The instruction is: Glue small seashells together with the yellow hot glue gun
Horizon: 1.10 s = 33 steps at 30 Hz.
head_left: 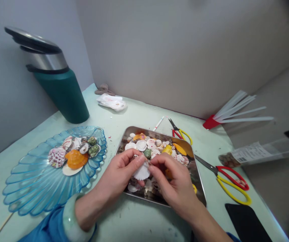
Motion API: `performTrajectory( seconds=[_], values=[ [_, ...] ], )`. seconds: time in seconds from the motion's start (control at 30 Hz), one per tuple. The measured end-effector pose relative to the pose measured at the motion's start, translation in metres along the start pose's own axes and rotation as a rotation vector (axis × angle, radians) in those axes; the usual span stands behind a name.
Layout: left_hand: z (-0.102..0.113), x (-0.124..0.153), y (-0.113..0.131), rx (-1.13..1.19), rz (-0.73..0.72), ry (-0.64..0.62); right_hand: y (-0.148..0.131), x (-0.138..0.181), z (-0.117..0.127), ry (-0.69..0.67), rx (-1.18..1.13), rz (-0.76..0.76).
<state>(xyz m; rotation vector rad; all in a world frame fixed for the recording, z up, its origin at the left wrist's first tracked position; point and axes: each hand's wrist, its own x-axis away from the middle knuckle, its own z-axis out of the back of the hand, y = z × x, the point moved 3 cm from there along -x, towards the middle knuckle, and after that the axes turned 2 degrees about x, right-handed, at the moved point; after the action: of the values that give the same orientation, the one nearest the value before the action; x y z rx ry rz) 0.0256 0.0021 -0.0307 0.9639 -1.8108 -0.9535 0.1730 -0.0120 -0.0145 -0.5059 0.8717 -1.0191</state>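
Both hands meet over a metal tray (199, 183) that holds several coloured shells. My left hand (119, 174) pinches a white scallop shell (141, 173) between thumb and fingers. My right hand (171, 179) is closed with its fingertips at the top edge of the same shell, where a small metal piece shows. To the left lies a blue shell-shaped glass dish (33, 181) with several shells on it, among them an orange one (75, 159).
A green flask (58, 84) with a steel lid stands at the back left. Small scissors (181, 132) and larger red-and-yellow scissors (228, 181) lie right of the tray. Clear sticks (237, 111), a plastic packet (255, 153), crumpled tissue (111, 102) and a black object (246, 223) are nearby.
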Motion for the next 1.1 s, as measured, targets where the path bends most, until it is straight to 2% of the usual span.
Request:
performTrajectory(
  seconds=[0.23,0.5,0.83,1.1],
  values=[
    [0.0,0.001,0.0,0.023,-0.001,0.004,0.002,0.0,0.001,-0.033,-0.067,-0.079],
    [-0.002,0.002,0.003,-0.006,-0.037,0.009,0.009,0.0,0.003,0.047,-0.133,-0.169],
    [0.002,-0.001,-0.002,0.045,-0.028,-0.023,0.005,0.002,0.002,-0.002,-0.214,-0.146],
    [-0.003,0.003,-0.001,0.165,-0.056,-0.207,-0.002,-0.003,0.003,-0.155,-0.274,-0.001]
  ],
)
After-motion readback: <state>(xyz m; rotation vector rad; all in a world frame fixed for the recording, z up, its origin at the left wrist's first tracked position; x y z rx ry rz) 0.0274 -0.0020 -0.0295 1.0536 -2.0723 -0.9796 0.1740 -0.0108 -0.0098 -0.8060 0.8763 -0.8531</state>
